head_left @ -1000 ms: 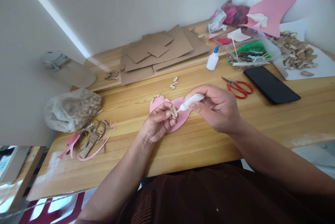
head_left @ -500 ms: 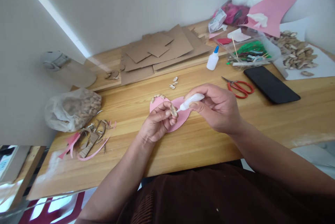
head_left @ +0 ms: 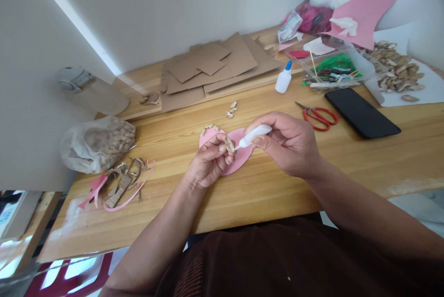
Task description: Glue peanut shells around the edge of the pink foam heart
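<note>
My left grip [head_left: 210, 160] is pinched closed on one peanut shell half [head_left: 229, 145], oval, tan and hollow. My right grip [head_left: 291, 146] is wrapped round one smooth white plastic squeeze bottle [head_left: 255, 136], tilted with its narrow nozzle [head_left: 237, 148] at the shell's right rim; I cannot tell whether they touch. Both are above one flat pink sheet [head_left: 239, 163] with rounded lobes, lying on the grained wooden bench [head_left: 166, 135]. A short row of bumpy shells [head_left: 211, 126] lines its far left edge, with a small loose cluster [head_left: 231, 109] beyond. Farther right are one upright blue-capped bottle [head_left: 283, 81], one pair of red-handled scissors [head_left: 321, 123] and one black rectangular phone [head_left: 362, 113]. Far right, rough shells [head_left: 398, 72] are heaped, too many to count; at left slumps one crinkled translucent bag [head_left: 78, 151].
</note>
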### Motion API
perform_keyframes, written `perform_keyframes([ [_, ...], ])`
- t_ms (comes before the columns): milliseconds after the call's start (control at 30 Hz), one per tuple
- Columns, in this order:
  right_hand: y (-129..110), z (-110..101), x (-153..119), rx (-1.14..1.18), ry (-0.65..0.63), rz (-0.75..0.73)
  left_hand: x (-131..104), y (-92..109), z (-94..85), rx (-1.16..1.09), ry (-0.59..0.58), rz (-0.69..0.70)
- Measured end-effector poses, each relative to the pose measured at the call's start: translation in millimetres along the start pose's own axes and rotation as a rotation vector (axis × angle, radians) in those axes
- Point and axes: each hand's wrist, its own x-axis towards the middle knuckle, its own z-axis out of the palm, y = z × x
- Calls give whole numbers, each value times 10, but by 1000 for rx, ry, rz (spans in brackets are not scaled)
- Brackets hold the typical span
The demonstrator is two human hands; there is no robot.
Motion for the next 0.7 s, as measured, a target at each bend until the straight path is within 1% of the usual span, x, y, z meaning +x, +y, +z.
perform_keyframes([
  [200, 10, -1, 3, -23, 13, 13, -2, -4, 1, 12, -1, -1],
  [433, 12, -3, 11, 4, 18, 1, 1, -13, -10, 10, -6, -14],
  [700, 23, 8, -1, 16, 3, 23, 8, -6, -14, -4, -16, -3],
])
